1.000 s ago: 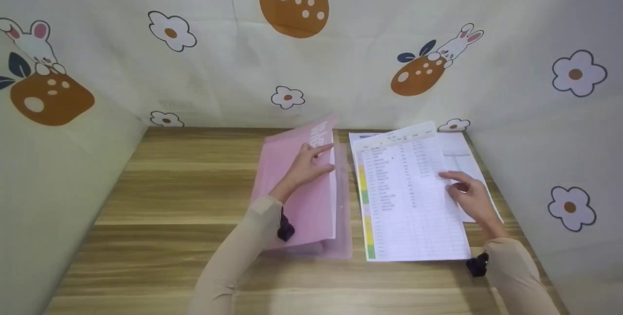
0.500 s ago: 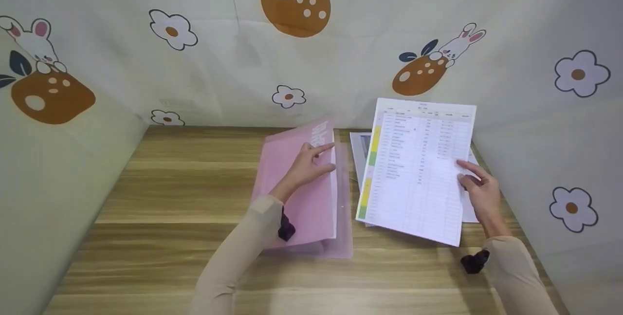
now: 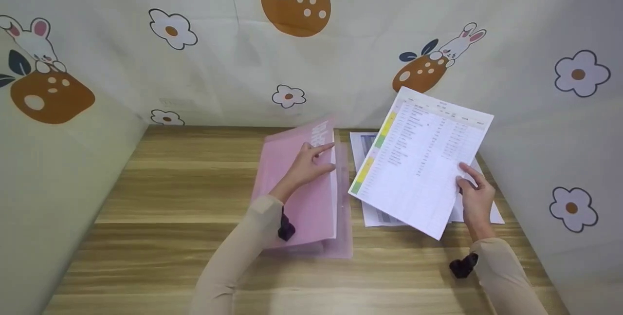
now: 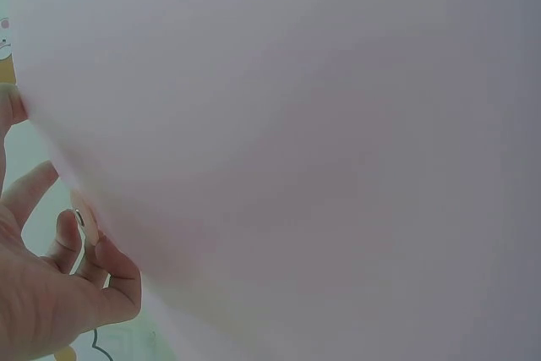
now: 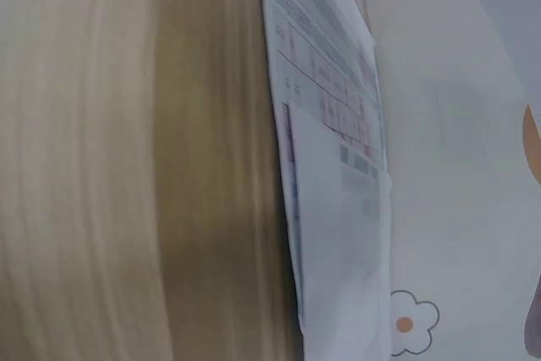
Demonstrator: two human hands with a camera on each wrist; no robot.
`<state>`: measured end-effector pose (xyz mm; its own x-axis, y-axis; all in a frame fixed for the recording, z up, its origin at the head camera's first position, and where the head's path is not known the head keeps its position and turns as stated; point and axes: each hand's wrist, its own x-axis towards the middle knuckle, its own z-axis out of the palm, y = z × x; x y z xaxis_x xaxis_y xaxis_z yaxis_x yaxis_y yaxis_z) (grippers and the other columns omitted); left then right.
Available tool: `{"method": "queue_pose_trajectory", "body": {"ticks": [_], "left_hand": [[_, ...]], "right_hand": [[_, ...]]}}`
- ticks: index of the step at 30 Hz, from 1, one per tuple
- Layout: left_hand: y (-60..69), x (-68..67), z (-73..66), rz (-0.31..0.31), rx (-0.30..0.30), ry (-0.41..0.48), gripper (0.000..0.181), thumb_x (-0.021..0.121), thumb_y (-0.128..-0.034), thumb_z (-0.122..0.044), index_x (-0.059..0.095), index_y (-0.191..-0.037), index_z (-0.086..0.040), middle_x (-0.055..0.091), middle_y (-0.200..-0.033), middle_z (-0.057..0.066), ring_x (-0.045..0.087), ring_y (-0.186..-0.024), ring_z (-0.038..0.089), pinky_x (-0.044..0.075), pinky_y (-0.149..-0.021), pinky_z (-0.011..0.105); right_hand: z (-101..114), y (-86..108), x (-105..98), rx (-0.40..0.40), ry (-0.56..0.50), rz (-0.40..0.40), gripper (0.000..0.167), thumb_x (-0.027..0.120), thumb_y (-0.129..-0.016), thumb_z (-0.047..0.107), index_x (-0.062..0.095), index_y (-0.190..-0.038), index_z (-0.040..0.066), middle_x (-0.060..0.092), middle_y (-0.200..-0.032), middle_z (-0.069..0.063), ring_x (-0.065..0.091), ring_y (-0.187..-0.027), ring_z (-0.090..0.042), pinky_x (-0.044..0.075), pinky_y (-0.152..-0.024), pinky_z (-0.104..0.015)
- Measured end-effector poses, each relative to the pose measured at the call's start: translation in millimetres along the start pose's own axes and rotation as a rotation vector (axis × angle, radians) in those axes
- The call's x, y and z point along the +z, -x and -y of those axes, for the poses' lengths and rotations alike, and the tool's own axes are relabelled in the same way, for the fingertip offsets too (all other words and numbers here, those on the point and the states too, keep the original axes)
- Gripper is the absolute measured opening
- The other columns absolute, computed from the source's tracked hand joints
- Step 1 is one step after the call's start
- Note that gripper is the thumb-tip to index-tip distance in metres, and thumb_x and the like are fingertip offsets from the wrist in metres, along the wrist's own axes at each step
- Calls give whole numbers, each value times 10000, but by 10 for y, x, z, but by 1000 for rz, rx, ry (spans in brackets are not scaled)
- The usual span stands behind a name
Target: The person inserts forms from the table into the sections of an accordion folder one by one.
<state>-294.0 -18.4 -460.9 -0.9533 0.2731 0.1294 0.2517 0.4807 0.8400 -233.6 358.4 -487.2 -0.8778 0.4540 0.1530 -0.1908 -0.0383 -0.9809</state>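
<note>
A wood-grain desk (image 3: 170, 174), banded in lighter and darker brown, runs back to a pale cloth (image 3: 209, 81) that rises behind it and along both sides. The cloth is printed with orange fruits (image 3: 294, 1), white rabbits (image 3: 455, 47) peeking over them, dark leaves and outlined flowers (image 3: 173, 28). Near the middle of the desk lies a pink folder (image 3: 311, 213) with white lettering near the top of its cover; the cover is raised at its right edge, above the back cover. A white strip shows along that raised edge, but what the folder holds inside cannot be made out. The left hand (image 3: 306, 164) reaches across the cover, its grip closed lightly on the cover's free edge, with forefinger and thumb spread apart along it. To the right of the folder, loose papers (image 3: 377, 215) lie overlapping on the desk, some printed with lines and small boxes. Above them the right hand (image 3: 477, 203) holds a printed sheet (image 3: 418, 169) by its right edge, its grip nearly closed, pinching the paper between thumb and fingers. The sheet slants, apart from the folder, with a table of rows and a yellow-and-green strip down its left side; the small print is unreadable. Both forearms wear beige sleeves (image 3: 233, 256).
</note>
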Motion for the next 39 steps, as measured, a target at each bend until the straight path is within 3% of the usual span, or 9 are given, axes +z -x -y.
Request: {"method": "queue_pose_trajectory", "body": {"ticks": [5, 11, 16, 27, 34, 39], "left_hand": [[4, -4, -7, 7, -6, 6, 536, 689, -740, -219, 523, -1249, -195, 353, -887, 90, 364, -832, 204, 310, -648, 284], [2, -7, -7, 9, -12, -15, 536, 687, -741, -239, 522, -1250, -204, 364, -900, 87, 368, -833, 195, 312, -655, 279], [1, -6, -7, 12, -19, -22, 543, 687, -742, -254, 515, -1256, -210, 363, -904, 86, 366, -831, 195, 310, -652, 282], [-6, 6, 6, 5, -13, -15, 529, 684, -746, -216, 522, -1249, -205, 364, -906, 86, 373, -840, 203, 316, -660, 290], [6, 1, -1, 8, 4, -7, 540, 682, -738, -223, 520, -1253, -190, 367, -909, 100, 374, -846, 211, 330, -662, 294], [4, 1, -6, 12, -12, -12, 538, 679, -743, -238, 516, -1255, -206, 366, -922, 87, 379, -866, 205, 335, -680, 296]], "right_hand": [[-188, -48, 25, 66, 47, -84, 332, 550, -790, -51, 621, -1101, 40, 521, -1154, -80, 575, -769, -118, 422, -608, -176], [-700, -265, -97, 57, 41, -83, 322, 578, -790, -22, 642, -1084, 94, 554, -1115, -44, 575, -776, -113, 420, -596, -170], [-919, -292, -62, 41, 96, -123, 321, 559, -794, -17, 640, -1084, 95, 540, -1129, -66, 569, -818, -149, 421, -608, -165], [-867, -43, 124, 107, 147, -87, 337, 540, -821, 10, 601, -1140, 101, 525, -1169, -43, 531, -919, -182, 412, -666, -166], [-790, 121, 252, 72, 297, -44, 337, 531, -812, 32, 607, -1132, 108, 540, -1139, -60, 558, -822, -149, 414, -622, -185], [-593, 278, 362, 88, 291, 17, 339, 535, -808, 34, 598, -1139, 73, 533, -1147, -107, 567, -804, -115, 421, -617, -189]]}}
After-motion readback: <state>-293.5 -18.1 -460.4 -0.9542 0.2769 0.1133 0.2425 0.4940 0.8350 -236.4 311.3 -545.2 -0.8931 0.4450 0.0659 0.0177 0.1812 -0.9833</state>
